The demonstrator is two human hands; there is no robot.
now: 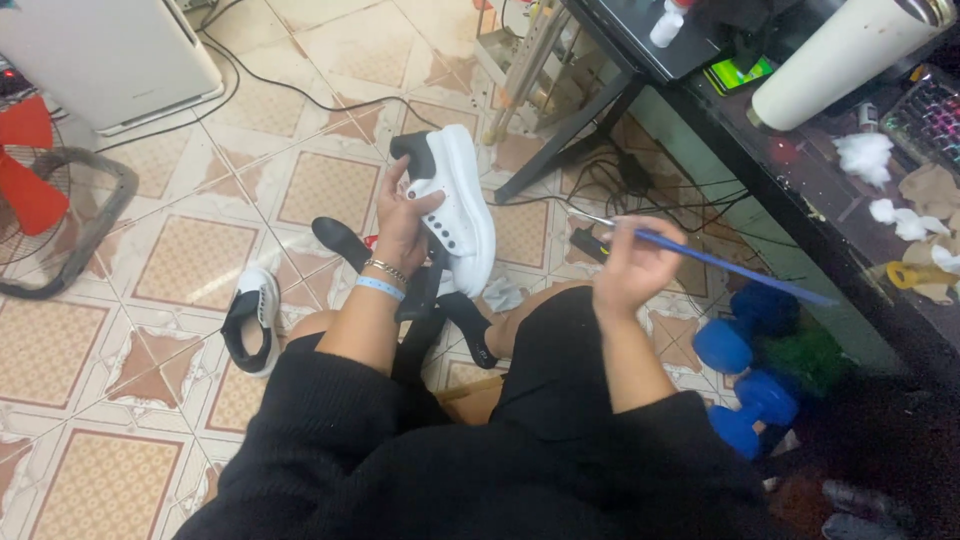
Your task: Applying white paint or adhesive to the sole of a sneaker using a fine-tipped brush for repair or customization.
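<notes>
Fingers [425,203] of the left hand [403,225] are clamped around the side of a white sneaker [455,205], the thumb and fingertips spread over its upper near the row of dark eyelets. The sneaker is held up above the person's knees, tilted, with its black heel tab pointing away and its thick white sole turned to the right. A bracelet and a pale blue wristband [379,287] sit on that wrist.

The right hand [632,265] is closed on a thin blue-handled paintbrush [720,262], fingers together around the handle near its front end. The brush lies almost level, its pale tip pointing left toward the sneaker but apart from it, the blue handle running off to the right.

A second white sneaker [252,318] with a black lining rests on the tiled floor [190,260] to the left of the person's leg, well apart from the held one. A black sock-like piece [343,240] shows just beneath the left hand.

On the right, a dark worktop [800,170] carries a large white tumbler [840,55], white cotton wads [865,155] and a keyboard with coloured lights. Blue dumbbells [745,385] lie on the floor below it. A red fan [40,190] and a white appliance [110,55] stand at the left.
</notes>
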